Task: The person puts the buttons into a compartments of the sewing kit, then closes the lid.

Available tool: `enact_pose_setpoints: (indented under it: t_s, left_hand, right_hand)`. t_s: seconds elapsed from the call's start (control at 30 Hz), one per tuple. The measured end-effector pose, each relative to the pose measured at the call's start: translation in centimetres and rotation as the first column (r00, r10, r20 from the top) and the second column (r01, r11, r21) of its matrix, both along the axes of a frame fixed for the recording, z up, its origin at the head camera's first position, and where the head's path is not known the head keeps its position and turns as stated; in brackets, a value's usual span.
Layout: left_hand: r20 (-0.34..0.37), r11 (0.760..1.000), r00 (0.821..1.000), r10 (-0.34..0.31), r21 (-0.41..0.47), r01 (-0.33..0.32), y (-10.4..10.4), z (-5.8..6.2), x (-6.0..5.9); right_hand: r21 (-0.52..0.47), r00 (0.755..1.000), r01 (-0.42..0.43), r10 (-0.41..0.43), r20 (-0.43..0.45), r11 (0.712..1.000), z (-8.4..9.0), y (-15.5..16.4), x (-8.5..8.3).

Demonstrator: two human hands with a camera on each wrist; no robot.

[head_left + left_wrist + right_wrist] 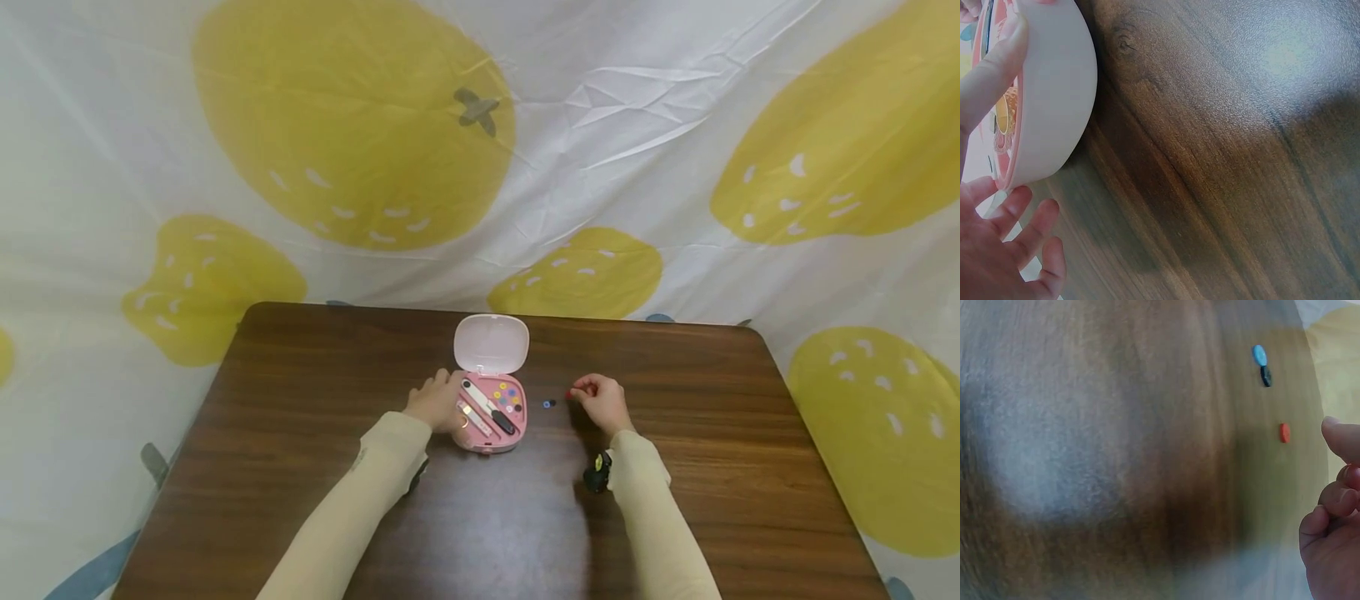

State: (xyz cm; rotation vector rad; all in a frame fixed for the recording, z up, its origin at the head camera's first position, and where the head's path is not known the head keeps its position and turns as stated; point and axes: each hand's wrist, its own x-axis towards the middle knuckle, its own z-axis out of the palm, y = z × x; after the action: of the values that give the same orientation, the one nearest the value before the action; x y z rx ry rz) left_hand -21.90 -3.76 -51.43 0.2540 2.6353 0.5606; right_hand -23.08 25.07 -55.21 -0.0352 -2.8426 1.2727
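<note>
A pink sewing kit case [489, 447] lies with its pale lid [491, 343] raised behind it. My left hand [438, 400] holds the case by its left side; in the left wrist view the thumb lies over the rim and fingertips touch the edge of the white case wall [1054, 94]. Inside are a black-handled tool [502, 422] and several coloured buttons [512, 393]. To the right of the case, a blue button [1259, 355] and a black button [1265, 376] touch on the table. My right hand [606, 407] is beside a red button [1284, 432], its thumb [1341, 437] apart from it.
The brown wooden table [300, 467] runs back to a white cloth [360, 279] printed with yellow fruit. The raised lid stands near the table's back edge. A black wrist device [597, 473] sits at my right cuff.
</note>
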Motion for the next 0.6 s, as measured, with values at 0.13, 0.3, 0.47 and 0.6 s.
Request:
enact_pose_setpoints:
  t_s: [0.13, 0.3, 0.47, 0.6]
  left_hand:
    - [-0.001, 1.0, 1.0, -0.002, 0.003, 0.002, 0.0, 0.0, 0.0]
    - [0.002, 1.0, 1.0, -0.003, 0.006, 0.003, -0.1, -0.1, 0.0]
    - [0.006, 1.0, 1.0, 0.0, 0.014, 0.0, -0.1, -0.2, -0.2]
    - [0.011, 1.0, 1.0, 0.004, 0.009, -0.004, 0.0, -0.2, -0.1]
  right_hand:
    - [0.005, 1.0, 0.013, -0.013, 0.014, 1.0, -0.4, 0.1, 0.1]
    - [-0.005, 0.999, 0.03, -0.03, 0.032, 1.0, -0.8, -0.2, 0.3]
    - [-0.019, 0.997, 0.054, -0.053, 0.05, 0.998, -1.2, -0.6, 0.5]
    - [-0.032, 0.997, 0.061, -0.059, 0.043, 0.998, -1.5, -0.8, 0.5]
